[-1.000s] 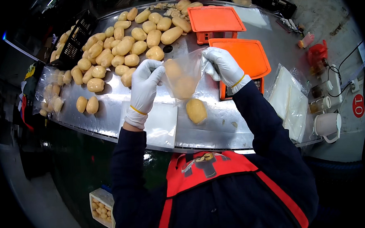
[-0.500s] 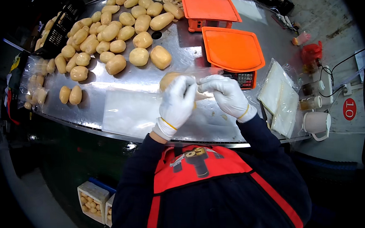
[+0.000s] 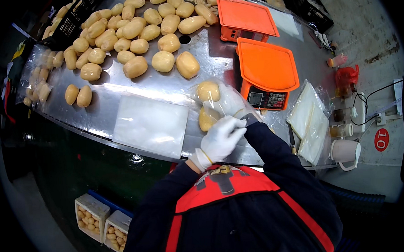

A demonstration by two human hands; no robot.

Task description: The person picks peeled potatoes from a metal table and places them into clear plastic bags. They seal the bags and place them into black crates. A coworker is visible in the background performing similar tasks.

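Note:
My left hand (image 3: 223, 141), in a white glove, pinches the edge of a clear plastic bag (image 3: 242, 107) close to my right wrist. The white-gloved right hand (image 3: 230, 101) is inside that bag, its fingers blurred by the film. Beside these fingers, seen through the plastic, is a pale yellow lotus root segment (image 3: 208, 91). A second lotus root segment (image 3: 208, 119) lies nearer me, just beyond my left hand; whether it is in the bag or under it I cannot tell.
A pile of lotus root segments (image 3: 132, 27) covers the far left of the metal table. Two scales with orange trays (image 3: 268, 63) stand at right. Flat plastic bags (image 3: 152, 126) lie left of my hands; others (image 3: 307, 121) lie right, by a knife (image 3: 292, 140). Crates (image 3: 92, 216) sit below.
My right hand has gone into the bag, and my left hand has moved right and nearer me, to the bag's edge. Two lotus root segments now show by my hands. The view has shifted slightly.

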